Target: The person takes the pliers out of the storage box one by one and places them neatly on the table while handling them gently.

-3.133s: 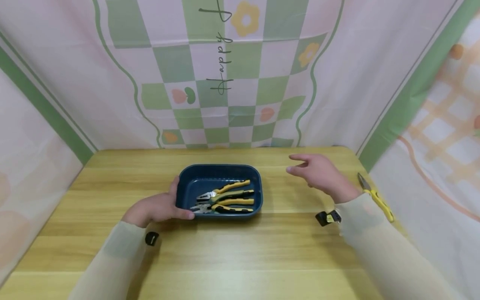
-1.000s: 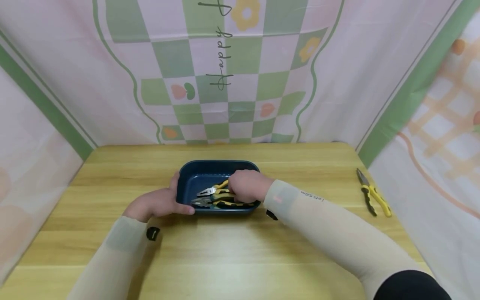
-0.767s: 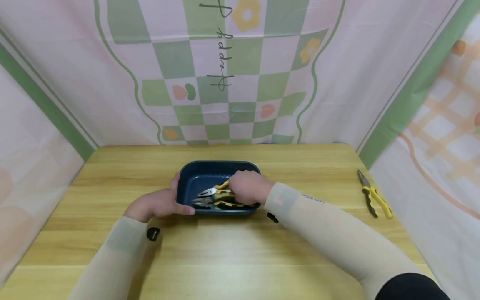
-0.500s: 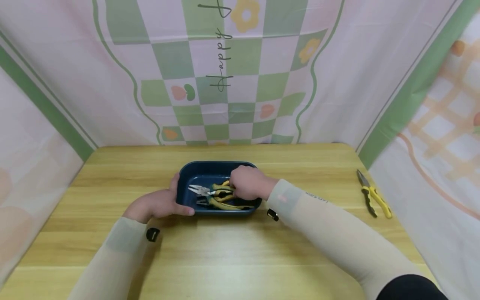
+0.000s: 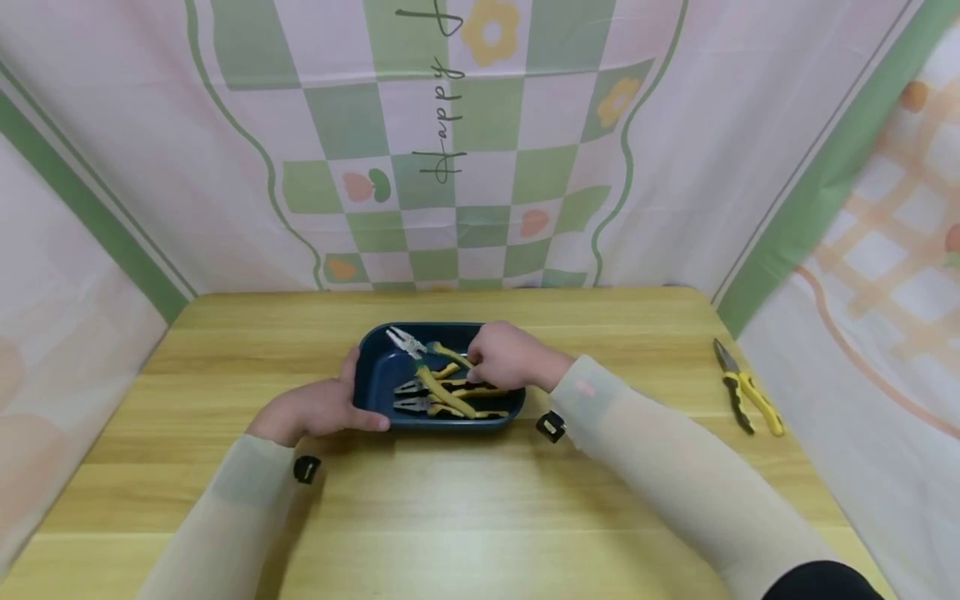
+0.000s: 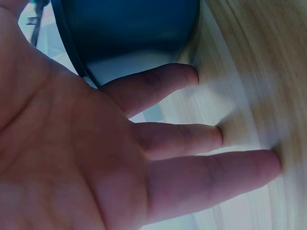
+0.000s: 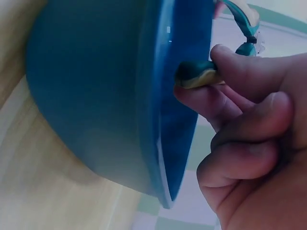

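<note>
Head view: I read "Happy" on upper-centre cloth (image 5: 487, 179); below, the right hand (image 5: 517, 357) pinches pliers (image 5: 422, 361), the straight-fingered left hand (image 5: 318, 406) touches the tray (image 5: 450, 426).

You have open bench (image 5: 450, 517) in front of the tray (image 5: 450, 424), between your sleeves (image 5: 660, 450), and more beyond the right sleeve, toward the lone pliers (image 5: 731, 371). Your left hand (image 5: 322, 404) blocks the tray's left end, your right hand (image 5: 513, 357) its right; inside, the pinched pliers (image 5: 435, 383) slant across the other pliers (image 5: 414, 404). Cloth walls (image 5: 487, 183) bound the back and both sides.
</note>
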`<state>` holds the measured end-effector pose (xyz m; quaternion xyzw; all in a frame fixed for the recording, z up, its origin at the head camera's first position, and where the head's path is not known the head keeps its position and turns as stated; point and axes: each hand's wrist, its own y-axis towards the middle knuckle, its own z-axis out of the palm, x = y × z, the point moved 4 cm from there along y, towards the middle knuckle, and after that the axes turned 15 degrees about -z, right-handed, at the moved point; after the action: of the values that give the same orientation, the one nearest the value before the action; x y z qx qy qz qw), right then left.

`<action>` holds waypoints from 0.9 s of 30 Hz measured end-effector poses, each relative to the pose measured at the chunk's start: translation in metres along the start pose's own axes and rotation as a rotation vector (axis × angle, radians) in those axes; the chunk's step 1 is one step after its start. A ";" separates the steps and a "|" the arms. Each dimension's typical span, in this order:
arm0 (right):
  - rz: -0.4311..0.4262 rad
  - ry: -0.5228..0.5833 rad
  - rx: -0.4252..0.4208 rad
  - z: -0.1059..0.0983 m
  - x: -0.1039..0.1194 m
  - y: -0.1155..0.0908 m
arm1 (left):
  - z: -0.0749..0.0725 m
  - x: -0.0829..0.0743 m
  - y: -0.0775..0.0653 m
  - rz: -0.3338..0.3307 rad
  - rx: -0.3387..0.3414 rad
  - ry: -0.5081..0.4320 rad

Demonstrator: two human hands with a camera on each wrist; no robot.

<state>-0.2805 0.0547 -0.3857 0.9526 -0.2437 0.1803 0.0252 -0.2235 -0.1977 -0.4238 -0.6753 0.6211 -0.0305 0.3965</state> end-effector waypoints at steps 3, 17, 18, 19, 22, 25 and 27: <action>0.026 0.094 -0.040 -0.003 -0.002 -0.008 | 0.001 0.000 0.001 -0.008 0.004 -0.011; 0.274 0.271 -0.261 -0.027 -0.028 -0.047 | 0.001 0.002 0.002 -0.020 0.000 -0.009; 0.293 0.273 -0.279 -0.027 -0.031 -0.050 | 0.001 0.002 0.002 -0.022 0.000 -0.006; 0.310 0.272 -0.295 -0.028 -0.034 -0.053 | 0.001 0.002 0.002 -0.023 0.000 -0.002; 0.356 0.260 -0.326 -0.029 -0.043 -0.063 | 0.001 0.002 0.001 -0.025 0.001 -0.001; 0.388 0.259 -0.325 -0.030 -0.053 -0.074 | 0.001 0.002 0.001 -0.022 0.002 -0.007; 0.416 0.268 -0.321 -0.031 -0.060 -0.082 | 0.001 0.002 0.001 -0.020 0.003 -0.009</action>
<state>-0.3009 0.1586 -0.3747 0.8339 -0.4536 0.2648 0.1699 -0.2238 -0.1990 -0.4260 -0.6810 0.6125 -0.0320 0.4000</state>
